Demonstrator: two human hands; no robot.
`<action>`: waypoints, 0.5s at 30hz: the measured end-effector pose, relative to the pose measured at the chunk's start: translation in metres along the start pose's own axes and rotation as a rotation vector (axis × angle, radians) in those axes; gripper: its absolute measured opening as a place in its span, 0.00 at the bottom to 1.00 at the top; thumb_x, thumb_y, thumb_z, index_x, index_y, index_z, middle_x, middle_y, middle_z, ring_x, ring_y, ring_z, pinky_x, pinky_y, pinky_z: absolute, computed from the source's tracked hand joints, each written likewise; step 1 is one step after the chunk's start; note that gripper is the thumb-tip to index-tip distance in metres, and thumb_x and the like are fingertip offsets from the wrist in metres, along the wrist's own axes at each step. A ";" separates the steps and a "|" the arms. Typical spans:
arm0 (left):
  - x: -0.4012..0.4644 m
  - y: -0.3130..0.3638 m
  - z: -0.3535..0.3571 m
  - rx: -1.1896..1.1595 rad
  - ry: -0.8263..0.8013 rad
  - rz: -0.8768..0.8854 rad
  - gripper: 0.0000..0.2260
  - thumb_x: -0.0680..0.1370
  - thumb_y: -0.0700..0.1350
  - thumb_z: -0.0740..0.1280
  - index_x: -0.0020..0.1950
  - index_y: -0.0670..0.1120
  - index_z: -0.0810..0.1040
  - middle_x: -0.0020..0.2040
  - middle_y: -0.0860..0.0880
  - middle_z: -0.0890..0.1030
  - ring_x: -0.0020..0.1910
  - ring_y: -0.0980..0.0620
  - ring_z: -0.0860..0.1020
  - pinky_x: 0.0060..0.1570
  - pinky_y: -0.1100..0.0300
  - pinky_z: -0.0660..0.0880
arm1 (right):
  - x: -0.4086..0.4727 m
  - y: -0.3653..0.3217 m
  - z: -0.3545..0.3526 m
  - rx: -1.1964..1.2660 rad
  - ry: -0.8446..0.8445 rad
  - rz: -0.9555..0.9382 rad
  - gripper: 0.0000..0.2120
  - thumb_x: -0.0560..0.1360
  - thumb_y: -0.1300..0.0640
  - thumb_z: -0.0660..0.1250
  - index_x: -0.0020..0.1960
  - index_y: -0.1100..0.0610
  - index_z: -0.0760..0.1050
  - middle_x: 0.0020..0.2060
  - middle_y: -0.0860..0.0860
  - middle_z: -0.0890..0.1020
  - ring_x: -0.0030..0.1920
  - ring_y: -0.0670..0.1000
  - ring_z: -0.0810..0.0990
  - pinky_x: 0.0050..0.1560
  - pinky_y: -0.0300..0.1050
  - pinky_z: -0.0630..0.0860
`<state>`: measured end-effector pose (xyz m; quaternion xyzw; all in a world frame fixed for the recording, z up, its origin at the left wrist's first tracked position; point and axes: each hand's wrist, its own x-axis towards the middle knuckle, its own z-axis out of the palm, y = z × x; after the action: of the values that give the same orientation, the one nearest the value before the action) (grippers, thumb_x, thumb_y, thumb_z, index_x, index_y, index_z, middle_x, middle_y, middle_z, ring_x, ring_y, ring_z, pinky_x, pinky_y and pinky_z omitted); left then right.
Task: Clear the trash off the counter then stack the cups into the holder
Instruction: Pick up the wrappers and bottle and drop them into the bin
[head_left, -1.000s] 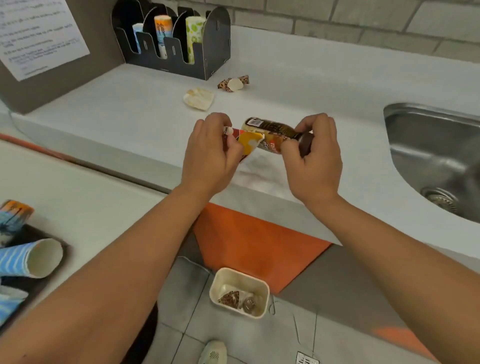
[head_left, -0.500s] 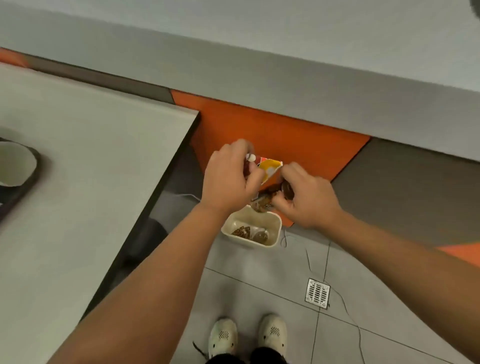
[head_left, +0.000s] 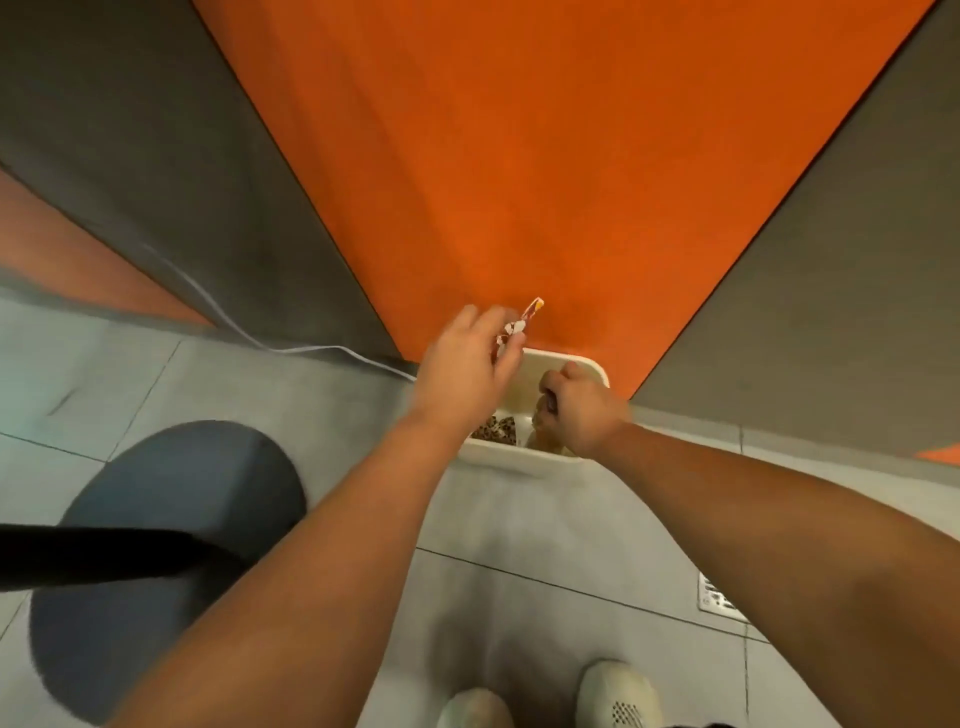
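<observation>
A cream trash bin (head_left: 498, 460) stands on the floor against the orange cabinet front. My left hand (head_left: 465, 364) hovers over the bin's left rim, pinching a crumpled red, white and yellow wrapper (head_left: 522, 325) that sticks up past my fingers. My right hand (head_left: 579, 408) is lowered into the bin's right side, fingers closed around a brown piece of trash that is mostly hidden by the hand. A brown patterned crushed cup (head_left: 498, 428) lies inside the bin between my wrists. The counter, cups and holder are out of view.
A dark round stool seat (head_left: 171, 525) sits at the lower left with a black table edge (head_left: 93, 553) crossing it. A white cable (head_left: 291, 348) runs along the floor toward the bin. My white shoes (head_left: 618, 693) and a floor drain (head_left: 719, 597) are at the bottom right.
I have bent from the counter down to the floor bin. Both hands dropped with the trash; the right one has gone into the bin, the left has come over its rim.
</observation>
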<state>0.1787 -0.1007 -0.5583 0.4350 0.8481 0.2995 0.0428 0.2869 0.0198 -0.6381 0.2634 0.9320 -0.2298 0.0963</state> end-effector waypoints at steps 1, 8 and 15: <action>0.000 -0.012 0.016 0.029 -0.057 -0.031 0.11 0.80 0.49 0.63 0.60 0.49 0.78 0.51 0.45 0.78 0.47 0.45 0.78 0.44 0.53 0.75 | 0.008 0.005 0.010 0.006 -0.012 0.021 0.14 0.76 0.55 0.62 0.62 0.55 0.71 0.56 0.56 0.72 0.52 0.61 0.78 0.43 0.47 0.71; 0.005 -0.051 0.083 0.154 -0.479 -0.274 0.15 0.80 0.46 0.63 0.66 0.46 0.75 0.58 0.42 0.82 0.53 0.42 0.80 0.53 0.50 0.77 | 0.047 0.006 0.016 0.006 0.007 -0.024 0.26 0.74 0.53 0.68 0.68 0.54 0.63 0.54 0.58 0.78 0.50 0.62 0.79 0.41 0.50 0.76; 0.016 -0.024 0.028 0.154 -0.401 -0.303 0.14 0.79 0.45 0.66 0.64 0.47 0.76 0.58 0.43 0.81 0.55 0.43 0.79 0.54 0.52 0.77 | 0.016 -0.014 -0.037 0.011 -0.002 -0.009 0.26 0.73 0.50 0.69 0.68 0.53 0.65 0.60 0.56 0.75 0.57 0.59 0.76 0.46 0.49 0.74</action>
<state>0.1609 -0.0857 -0.5914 0.3556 0.8984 0.1319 0.2213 0.2643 0.0345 -0.6049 0.2593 0.9318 -0.2357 0.0945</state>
